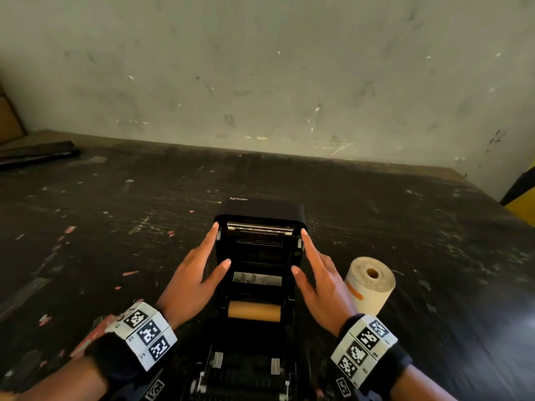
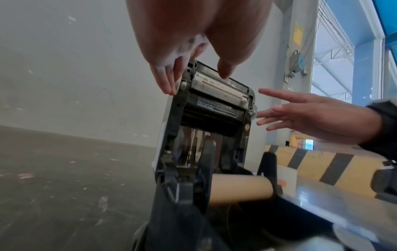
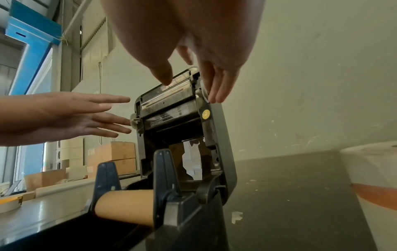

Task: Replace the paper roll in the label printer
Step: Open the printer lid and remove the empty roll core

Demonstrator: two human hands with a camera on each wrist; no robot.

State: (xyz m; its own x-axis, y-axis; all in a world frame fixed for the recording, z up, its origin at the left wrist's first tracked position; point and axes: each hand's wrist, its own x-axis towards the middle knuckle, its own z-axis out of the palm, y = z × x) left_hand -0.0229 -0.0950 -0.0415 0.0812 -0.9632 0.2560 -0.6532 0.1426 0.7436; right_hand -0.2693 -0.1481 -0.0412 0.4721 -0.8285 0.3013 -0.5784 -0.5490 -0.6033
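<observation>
The counter (image 1: 115,227) carries the label printer (image 1: 260,285) directly in front of the person, its lid (image 1: 260,215) raised and standing on the far side. Both hands flank the lid: the left hand (image 1: 192,280) and the right hand (image 1: 320,277) have straight, spread fingers laid against its side edges, grasping nothing. The new paper roll (image 1: 369,283) lies on the counter just right of the printer, nearest the right hand. The empty core (image 1: 254,311) sits between the holders nearer the person than the hands, its long axis running left to right. Removing it likely requires drawing both hands back toward the body.
</observation>
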